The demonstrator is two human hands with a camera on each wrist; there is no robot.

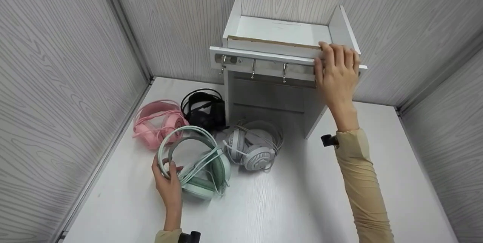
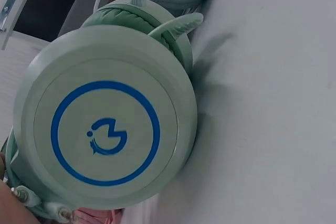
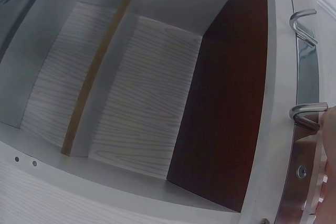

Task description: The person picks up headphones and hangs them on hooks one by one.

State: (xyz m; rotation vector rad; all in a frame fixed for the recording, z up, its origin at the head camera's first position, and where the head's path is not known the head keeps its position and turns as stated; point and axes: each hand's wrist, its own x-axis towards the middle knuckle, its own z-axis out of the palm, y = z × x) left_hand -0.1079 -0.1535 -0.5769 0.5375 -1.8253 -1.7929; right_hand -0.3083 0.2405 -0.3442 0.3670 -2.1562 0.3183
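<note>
- At far left, we see pink over-ear headphones with a matching cable [image 1: 171, 124] lying on the white work surface [image 1: 113, 197], just beside the black set.
- Next to them, a person's bare left hand [image 1: 168, 184] clamps the headband, thumb on the near side, below a tan cuff [image 1: 168, 236].
- In that grip we find mint-green over-ear headphones with a bundled cable [image 1: 203, 163], tilted, in front of the pink and black pairs; whether they touch the surface, we cannot tell. The left wrist view shows us a round ear cup [image 2: 105, 135] bearing a blue ring and emblem.
- Behind, black headphones [image 1: 207, 116] sit beside the cabinet's left panel.
- To their right, we note white headphones with ribbed round cups [image 1: 258, 158] at the foot of the cabinet.
- Above stands a white board cabinet with a shallow top tray [image 1: 279, 29], its front crossed by a white rail [image 1: 269, 65] carrying silver metal hooks [image 1: 285, 72].
- At right, we see the right hand [image 1: 337, 71] gripping the rail's right end, fingers bent over the top edge, thumb down the front.
</note>
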